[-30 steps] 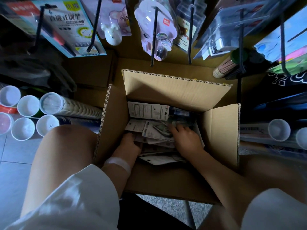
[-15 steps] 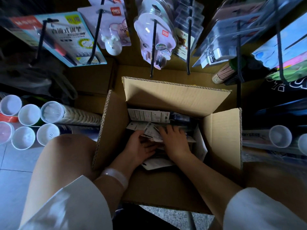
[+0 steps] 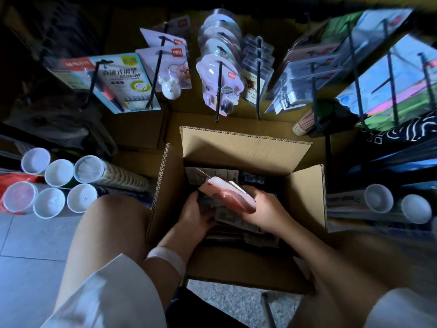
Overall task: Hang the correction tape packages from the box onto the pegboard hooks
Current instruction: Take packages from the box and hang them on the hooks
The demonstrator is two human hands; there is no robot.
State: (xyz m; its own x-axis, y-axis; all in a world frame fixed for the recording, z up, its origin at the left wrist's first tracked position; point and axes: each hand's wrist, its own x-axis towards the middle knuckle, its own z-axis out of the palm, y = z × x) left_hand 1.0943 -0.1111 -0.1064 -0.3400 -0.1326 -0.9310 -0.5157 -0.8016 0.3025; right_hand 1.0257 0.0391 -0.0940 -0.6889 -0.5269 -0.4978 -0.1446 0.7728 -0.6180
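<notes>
Tiled floor [image 3: 28,245]: cardboard box [image 3: 236,268], capped tubes [image 3: 59,185] resting.

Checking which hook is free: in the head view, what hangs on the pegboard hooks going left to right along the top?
Fountain pen card → white animal-shaped blister pack → pink rounded blister packs → small clear packs → large clear blister packs → colourful flat packs.

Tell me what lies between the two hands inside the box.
In the head view, a stack of packages, pink one on top, sits between the left hand and the right hand.
</notes>
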